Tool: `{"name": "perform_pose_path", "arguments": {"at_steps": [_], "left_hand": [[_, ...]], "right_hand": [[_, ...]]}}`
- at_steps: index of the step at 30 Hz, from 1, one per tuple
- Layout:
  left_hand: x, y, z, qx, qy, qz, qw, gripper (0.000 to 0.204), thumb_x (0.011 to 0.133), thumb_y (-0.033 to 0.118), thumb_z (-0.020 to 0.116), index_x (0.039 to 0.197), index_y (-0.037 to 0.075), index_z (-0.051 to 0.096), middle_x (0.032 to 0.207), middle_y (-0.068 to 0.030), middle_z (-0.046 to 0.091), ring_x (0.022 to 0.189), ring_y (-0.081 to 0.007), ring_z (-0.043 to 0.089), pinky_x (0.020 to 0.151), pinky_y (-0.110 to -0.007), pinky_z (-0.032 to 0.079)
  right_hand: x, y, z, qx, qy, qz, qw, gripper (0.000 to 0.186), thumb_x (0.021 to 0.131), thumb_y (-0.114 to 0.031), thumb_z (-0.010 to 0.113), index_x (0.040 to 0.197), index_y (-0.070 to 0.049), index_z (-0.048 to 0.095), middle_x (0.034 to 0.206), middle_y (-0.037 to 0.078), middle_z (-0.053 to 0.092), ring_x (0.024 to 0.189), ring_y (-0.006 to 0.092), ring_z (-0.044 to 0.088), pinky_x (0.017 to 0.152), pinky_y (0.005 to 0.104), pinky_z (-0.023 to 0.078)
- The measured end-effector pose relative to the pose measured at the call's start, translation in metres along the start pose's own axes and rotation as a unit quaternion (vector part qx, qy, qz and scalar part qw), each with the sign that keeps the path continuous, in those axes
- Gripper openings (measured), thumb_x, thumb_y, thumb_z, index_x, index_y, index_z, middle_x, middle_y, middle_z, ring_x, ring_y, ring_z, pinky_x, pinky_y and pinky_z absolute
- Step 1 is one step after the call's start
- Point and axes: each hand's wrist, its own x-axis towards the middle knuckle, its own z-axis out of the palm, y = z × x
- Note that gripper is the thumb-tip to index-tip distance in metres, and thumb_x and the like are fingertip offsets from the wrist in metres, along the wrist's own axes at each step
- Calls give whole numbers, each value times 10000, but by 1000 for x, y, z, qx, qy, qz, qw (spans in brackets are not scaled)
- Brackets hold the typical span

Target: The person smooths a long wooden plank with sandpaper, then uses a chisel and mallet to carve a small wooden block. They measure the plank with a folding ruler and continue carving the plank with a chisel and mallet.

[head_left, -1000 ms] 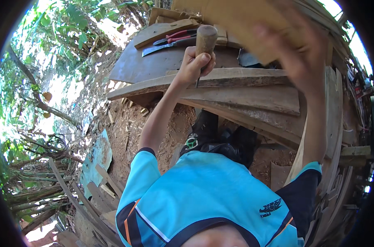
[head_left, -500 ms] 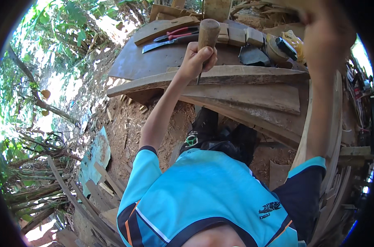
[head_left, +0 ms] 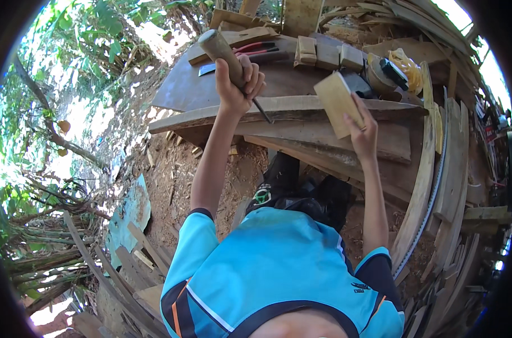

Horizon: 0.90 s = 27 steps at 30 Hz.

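My left hand [head_left: 239, 87] is wrapped round the thick wooden handle of a chisel [head_left: 215, 46]. The tool leans with its butt up to the left, and its narrow dark blade points down to the right. Its tip is by the front edge of a long curved plank [head_left: 298, 105]; whether it touches the wood I cannot tell. In my right hand [head_left: 363, 134] is a flat rectangular wooden block [head_left: 335, 100], held tilted over the plank's right part, apart from the chisel.
Behind the plank, red-handled pliers [head_left: 258, 47], several small wood blocks [head_left: 327, 55] and a yellow bundle [head_left: 405, 63] lie on the worktable [head_left: 180, 90]. Long boards [head_left: 450, 158] stand along the right. Wood shavings [head_left: 171, 180] litter the ground at left.
My right hand has come down and left from the upper right, and the block now shows in it. My left hand has shifted left, and the chisel has gone from near upright to tilted.
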Motion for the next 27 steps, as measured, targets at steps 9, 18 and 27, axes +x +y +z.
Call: {"name": "perform_pose_path", "arguments": {"at_steps": [9,18,27], "left_hand": [[3,-2,5,24,-94,16,995,658,779,698,440,625,61,384,455,-9,337,350,-79,253,352,-223,188],[3,-5,5,66,-95,-3,993,672,744,752,415,639,90,380,470,3,345,344,-71,245,345,-223,175],[0,-6,9,85,-113,11,990,680,745,744,433,635,74,386,475,4,348,346,-68,257,345,-218,184]], "right_hand": [[-12,16,-2,109,5,162,981,495,826,-200,583,1274,-29,464,1167,111,561,1056,169,532,880,269,407],[-15,11,-1,120,7,204,971,516,819,-237,590,1284,-55,459,1146,101,576,996,151,566,757,239,451],[-12,3,-2,129,-6,239,962,525,825,-207,591,1287,-12,437,1184,122,550,1068,173,533,896,272,402]]}}
